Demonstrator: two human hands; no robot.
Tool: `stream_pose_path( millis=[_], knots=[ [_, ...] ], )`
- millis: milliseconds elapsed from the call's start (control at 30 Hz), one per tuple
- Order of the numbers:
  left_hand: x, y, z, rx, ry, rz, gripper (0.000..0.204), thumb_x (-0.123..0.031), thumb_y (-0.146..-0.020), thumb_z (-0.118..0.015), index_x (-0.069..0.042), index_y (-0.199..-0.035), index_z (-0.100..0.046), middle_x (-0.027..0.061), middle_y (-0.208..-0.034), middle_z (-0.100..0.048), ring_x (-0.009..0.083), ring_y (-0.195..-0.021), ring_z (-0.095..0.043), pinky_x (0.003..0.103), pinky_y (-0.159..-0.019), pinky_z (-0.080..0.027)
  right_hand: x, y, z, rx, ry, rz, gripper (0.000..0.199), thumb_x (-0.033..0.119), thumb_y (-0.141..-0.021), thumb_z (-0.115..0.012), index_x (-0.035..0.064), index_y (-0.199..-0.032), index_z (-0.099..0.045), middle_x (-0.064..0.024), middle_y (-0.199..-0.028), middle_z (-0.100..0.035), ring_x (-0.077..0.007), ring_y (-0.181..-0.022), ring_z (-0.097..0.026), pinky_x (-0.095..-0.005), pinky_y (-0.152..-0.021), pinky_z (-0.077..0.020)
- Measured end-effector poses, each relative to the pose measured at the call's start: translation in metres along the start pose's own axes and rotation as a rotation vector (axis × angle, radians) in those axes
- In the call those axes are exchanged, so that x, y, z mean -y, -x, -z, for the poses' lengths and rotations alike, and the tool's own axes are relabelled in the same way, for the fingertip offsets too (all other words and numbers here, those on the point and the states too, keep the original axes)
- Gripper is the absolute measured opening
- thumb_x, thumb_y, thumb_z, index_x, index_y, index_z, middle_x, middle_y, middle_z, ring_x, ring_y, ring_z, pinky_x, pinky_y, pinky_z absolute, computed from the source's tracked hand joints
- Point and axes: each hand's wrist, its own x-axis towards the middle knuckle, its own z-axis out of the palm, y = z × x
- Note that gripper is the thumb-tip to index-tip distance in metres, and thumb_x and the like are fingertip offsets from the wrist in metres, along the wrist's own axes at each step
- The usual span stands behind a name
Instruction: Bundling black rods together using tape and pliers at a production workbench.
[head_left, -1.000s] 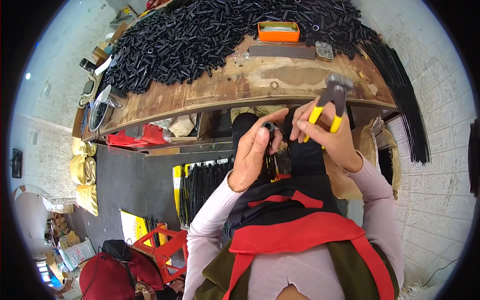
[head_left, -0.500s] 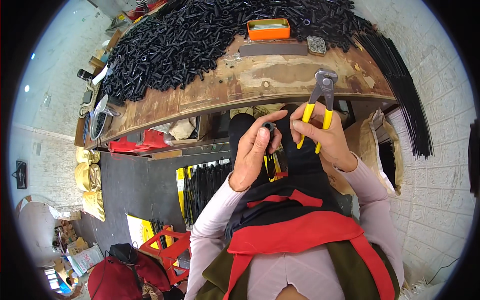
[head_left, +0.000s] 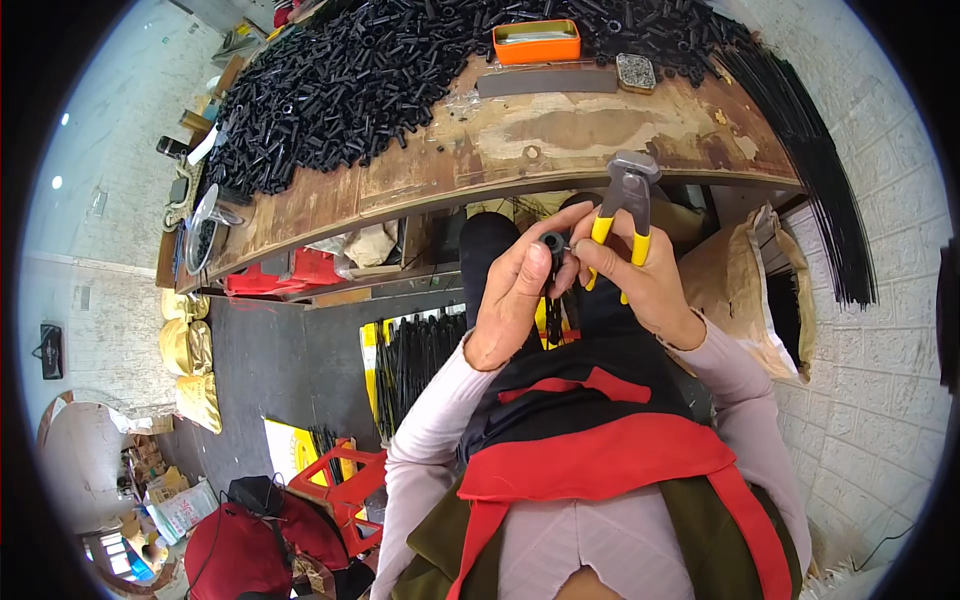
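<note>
Over swings your right hand [head_left: 650,290], pincers [head_left: 630,185] in its grasp, just beside your left hand [head_left: 511,300], which clasps the black tube [head_left: 553,242]. It looks light, stiff, maybe slick: hold its sides, below the rim.

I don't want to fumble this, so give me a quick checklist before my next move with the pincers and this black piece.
1. Black tubular piece gripped: ok, in the left hand, an open end facing the camera.
2. End-cutting pincers in hand: ok, in the right hand, head pointing away from the body.
3. Pincer head clear of the black piece: ok, the two stand apart.
4. Small part pinched at the right fingertips: cannot tell, too small and partly hidden.
5. Orange box open: ok, on the wooden bench.
6. Small-parts container upright: ok, beside the flat grey bar.
</note>
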Motion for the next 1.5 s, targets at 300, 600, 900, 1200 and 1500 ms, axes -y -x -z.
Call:
stream_pose_path(
  millis=[300,600,900,1200,1500],
  knots=[
    [-0.002,0.003,0.003,0.001,-0.029,-0.016,0.061,-0.045,-0.104,-0.036,0.005,-0.139,-0.044,-0.0008,-0.079,-0.048,0.0072,-0.071,-0.04,0.021,-0.064,-0.033,-0.001,-0.001,-0.004,0.02,-0.001,0.015,0.012,0.011,-0.094,-0.063,0.0,-0.094,-0.056,-0.0061,-0.091,-0.06,-0.0119,-0.073,-0.056,-0.0255,-0.066,-0.0454],
    [-0.005,0.007,0.0,-0.074,-0.09,-0.011,0.055,-0.04,-0.104,-0.041,0.002,-0.139,-0.045,-0.0013,-0.082,-0.048,0.0067,-0.073,-0.04,0.02,-0.065,-0.033,-0.007,-0.005,-0.012,-0.02,0.008,0.122,0.014,0.012,-0.094,-0.064,0.0,-0.095,-0.058,-0.0042,-0.089,-0.057,-0.0125,-0.074,-0.058,-0.0253,-0.066,-0.0459],
    [-0.002,0.004,0.003,-0.039,0.001,0.022,0.068,-0.05,-0.101,-0.043,0.005,-0.14,-0.04,-0.002,-0.083,-0.046,0.0073,-0.076,-0.04,0.022,-0.07,-0.033,-0.011,-0.009,-0.004,0.008,-0.015,0.046,0.014,0.011,-0.092,-0.065,-0.0011,-0.096,-0.059,-0.0053,-0.091,-0.058,-0.0123,-0.075,-0.058,-0.0251,-0.066,-0.0466],
    [0.002,0.001,0.006,-0.08,-0.03,0.023,0.057,-0.042,-0.104,-0.041,0.003,-0.139,-0.044,-0.0026,-0.082,-0.046,0.0063,-0.071,-0.038,0.02,-0.063,-0.031,-0.012,-0.015,-0.008,-0.036,-0.019,0.108,0.01,0.004,-0.09,-0.065,-0.0027,-0.096,-0.06,-0.0068,-0.093,-0.058,-0.0133,-0.08,-0.058,-0.0259,-0.07,-0.0476],
    [0.005,-0.004,0.017,-0.034,0.021,0.034,0.06,-0.044,-0.105,-0.036,0.003,-0.14,-0.043,-0.0034,-0.078,-0.043,0.0069,-0.069,-0.035,0.02,-0.064,-0.03,-0.025,-0.023,-0.004,0.05,0.082,0.285,0.011,-0.002,-0.089,-0.065,-0.0031,-0.098,-0.06,-0.0092,-0.095,-0.06,-0.0156,-0.085,-0.058,-0.0266,-0.075,-0.0483]
  ],
)
